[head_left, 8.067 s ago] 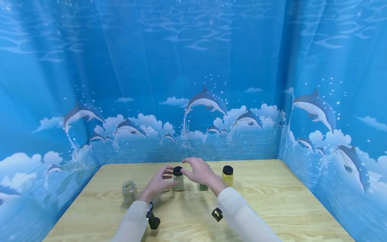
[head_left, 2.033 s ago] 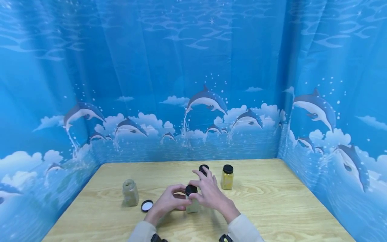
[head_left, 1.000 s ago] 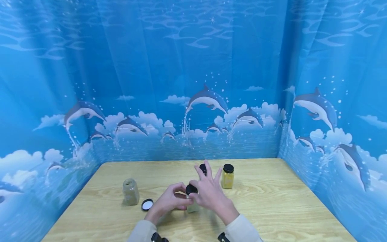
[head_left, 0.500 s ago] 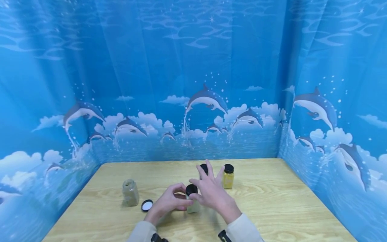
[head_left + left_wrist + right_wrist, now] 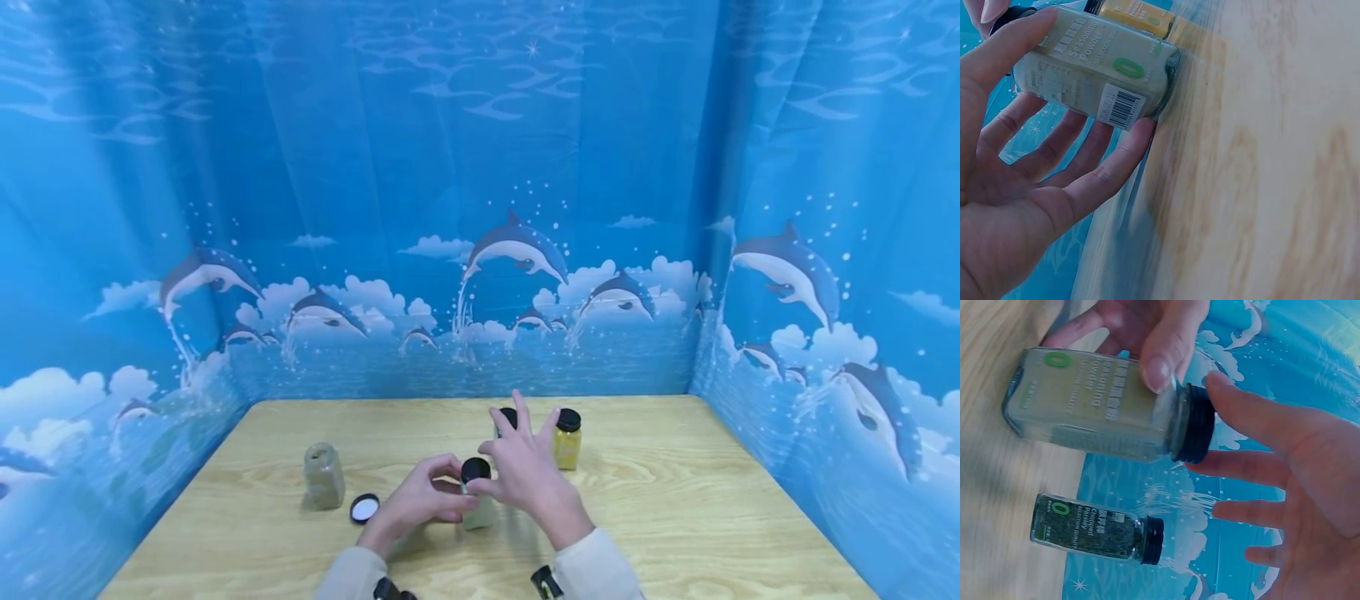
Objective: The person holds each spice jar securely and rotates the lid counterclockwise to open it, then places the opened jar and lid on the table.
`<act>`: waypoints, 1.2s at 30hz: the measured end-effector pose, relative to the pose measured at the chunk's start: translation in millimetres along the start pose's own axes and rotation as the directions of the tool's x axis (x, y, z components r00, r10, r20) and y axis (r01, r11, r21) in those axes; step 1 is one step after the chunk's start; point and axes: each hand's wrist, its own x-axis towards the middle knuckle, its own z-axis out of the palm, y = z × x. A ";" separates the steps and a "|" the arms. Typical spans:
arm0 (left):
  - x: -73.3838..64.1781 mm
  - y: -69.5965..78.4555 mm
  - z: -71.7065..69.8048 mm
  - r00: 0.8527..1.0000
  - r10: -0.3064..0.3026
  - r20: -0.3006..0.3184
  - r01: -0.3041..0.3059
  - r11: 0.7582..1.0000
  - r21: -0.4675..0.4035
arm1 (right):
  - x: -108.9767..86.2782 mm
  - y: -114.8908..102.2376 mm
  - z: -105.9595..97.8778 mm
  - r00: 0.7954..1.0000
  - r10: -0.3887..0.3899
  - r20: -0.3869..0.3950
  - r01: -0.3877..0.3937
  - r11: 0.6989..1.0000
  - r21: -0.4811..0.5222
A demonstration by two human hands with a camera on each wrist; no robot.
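A glass jar of seasoning powder with a black cap stands on the table between both hands. My left hand grips its body, thumb on the near side and fingers round the back, as the left wrist view shows. With thumb and index finger my right hand pinches the cap, which sits on the jar's neck; its other fingers are spread. Behind the right hand stands a jar of chopped parsley, black-capped and partly hidden in the head view.
To the left stands an uncapped glass jar with pale contents. A loose black lid lies beside it, white inside up. A yellow jar with a black cap stands right of the parsley. A dolphin-print curtain borders the wooden table.
Since the oldest frame the seasoning jar has come nearer and to the right, and both hands have closed on it. Over the last two seconds the right fingers have spread; the jar stays put.
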 end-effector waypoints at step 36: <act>2.5 -0.4 -2.2 1.000 -0.009 0.004 0.009 0.999 0.043 | -0.9 -2.3 6.9 1.000 -0.009 -0.005 0.009 0.996 0.089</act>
